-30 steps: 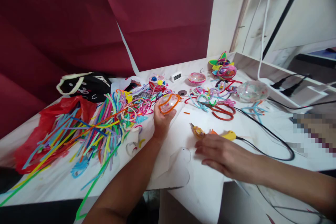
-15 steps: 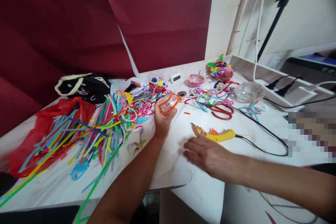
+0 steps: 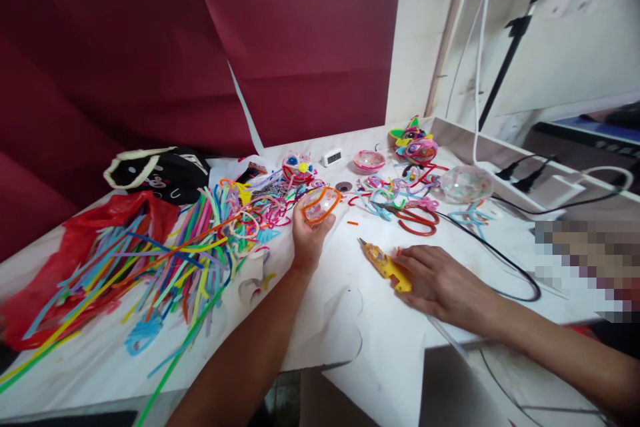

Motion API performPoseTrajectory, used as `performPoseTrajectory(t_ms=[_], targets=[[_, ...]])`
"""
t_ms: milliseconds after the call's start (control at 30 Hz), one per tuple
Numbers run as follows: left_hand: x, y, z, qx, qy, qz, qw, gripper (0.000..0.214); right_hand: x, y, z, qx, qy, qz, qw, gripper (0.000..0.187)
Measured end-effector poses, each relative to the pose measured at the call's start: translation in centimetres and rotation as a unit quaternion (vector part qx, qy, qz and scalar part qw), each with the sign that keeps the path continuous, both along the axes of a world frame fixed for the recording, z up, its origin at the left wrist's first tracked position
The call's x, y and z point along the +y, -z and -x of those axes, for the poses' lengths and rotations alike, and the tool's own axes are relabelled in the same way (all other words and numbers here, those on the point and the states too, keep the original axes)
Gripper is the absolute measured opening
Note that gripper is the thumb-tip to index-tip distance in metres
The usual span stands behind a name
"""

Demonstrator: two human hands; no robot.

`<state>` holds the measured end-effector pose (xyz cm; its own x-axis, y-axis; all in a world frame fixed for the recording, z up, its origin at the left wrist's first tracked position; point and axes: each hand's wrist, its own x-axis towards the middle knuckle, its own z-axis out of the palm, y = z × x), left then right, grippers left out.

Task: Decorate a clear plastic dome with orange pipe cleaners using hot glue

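Observation:
My left hand (image 3: 306, 235) is closed round a clear plastic half-shell edged with an orange pipe cleaner (image 3: 321, 203), held just above the white table (image 3: 390, 353). My right hand (image 3: 436, 278) lies on the handle of a yellow glue gun (image 3: 383, 261), fingers curled over it; the nozzle points up-left. The gun's black cord (image 3: 500, 257) runs off to the right. A big heap of coloured pipe cleaners (image 3: 165, 250) lies left of my left hand.
A red plastic bag (image 3: 80, 233) and a black pouch (image 3: 160, 170) sit at the left. Red scissors (image 3: 417, 220), a clear ball (image 3: 465, 183), a pink-rimmed half-shell (image 3: 369, 160), finished pipe-cleaner figures (image 3: 415, 140), a small white clock (image 3: 333, 157) and a power strip (image 3: 540, 187) are at the back.
My right hand slid from flat on the table onto the glue gun's handle and closed over it. The left hand kept holding the half-shell.

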<state>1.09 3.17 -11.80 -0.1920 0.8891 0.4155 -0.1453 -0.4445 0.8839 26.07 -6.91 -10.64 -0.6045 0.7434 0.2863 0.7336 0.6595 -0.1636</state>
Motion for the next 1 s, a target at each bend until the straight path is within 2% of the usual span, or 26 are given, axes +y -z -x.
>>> performPoseTrajectory(t_ms=[167,300,433,600,867,1000], targets=[[0.0,0.0,0.1,0.010,0.011,0.008,1.000,0.066,2.8,0.1,-0.4,-0.011,-0.037,-0.005,0.999,0.050],[0.0,-0.1,0.1,0.010,0.014,0.011,1.000,0.064,4.3,-0.8,-0.2,-0.016,-0.029,0.004,0.999,0.049],[0.0,0.1,-0.1,0.009,0.018,0.019,1.000,0.065,4.0,-1.0,0.0,-0.047,-0.022,-0.002,0.999,0.049],[-0.2,0.4,-0.3,0.018,0.030,0.051,0.998,0.067,3.2,-0.4,-0.3,-0.064,0.050,-0.020,0.996,0.061],[-0.3,0.3,-0.5,0.019,0.056,0.079,0.995,0.071,3.2,-0.9,-0.5,-0.089,0.059,-0.061,0.992,0.054],[-0.4,0.4,-0.6,0.033,0.082,0.081,0.993,0.072,3.0,-0.7,-1.1,-0.108,0.095,-0.072,0.987,0.054]])
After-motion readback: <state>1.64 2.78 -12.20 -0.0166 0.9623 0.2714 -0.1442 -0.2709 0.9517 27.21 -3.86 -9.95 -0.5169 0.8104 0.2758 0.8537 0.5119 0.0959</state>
